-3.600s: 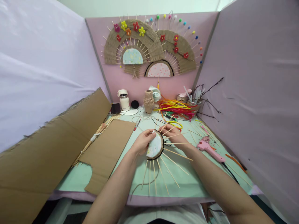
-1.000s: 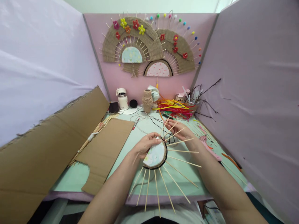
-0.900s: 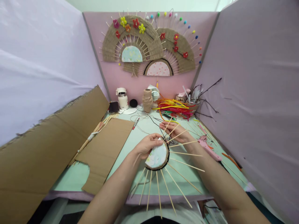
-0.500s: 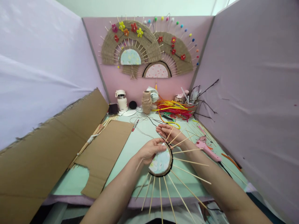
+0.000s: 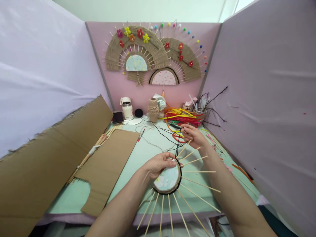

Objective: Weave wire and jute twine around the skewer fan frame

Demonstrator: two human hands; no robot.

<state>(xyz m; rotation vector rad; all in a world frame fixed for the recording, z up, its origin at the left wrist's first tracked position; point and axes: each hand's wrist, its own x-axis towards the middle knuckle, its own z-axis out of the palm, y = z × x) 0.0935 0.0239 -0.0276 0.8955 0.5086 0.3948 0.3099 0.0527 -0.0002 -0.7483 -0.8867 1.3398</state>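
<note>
My left hand [image 5: 161, 163] pinches the upper end of a half-round fan base [image 5: 168, 180], covered in pale blue patterned cloth with a cardboard rim. Black cord [image 5: 181, 179] runs along the curved edge, and several thin wooden sticks [image 5: 198, 171] fan outward from it. Up and to the right, my right hand [image 5: 194, 135] is closed on a black cord [image 5: 178, 141] drawn up from the base's top end. More of this cord trails back across the table to a round black spool [image 5: 138, 113].
Scissors [image 5: 179, 136] lie behind my right hand, near bundled red and yellow pipe cleaners [image 5: 181, 115]. Cut cardboard [image 5: 111, 161] and a marker [image 5: 141, 135] lie left. A twine cone [image 5: 153, 110] and white flask [image 5: 127, 110] stand behind. Finished fans [image 5: 137, 42] hang on the back panel.
My right hand has moved right, away from the base, pulling the black cord out between them. The left hand still holds the base, slightly lower in view.
</note>
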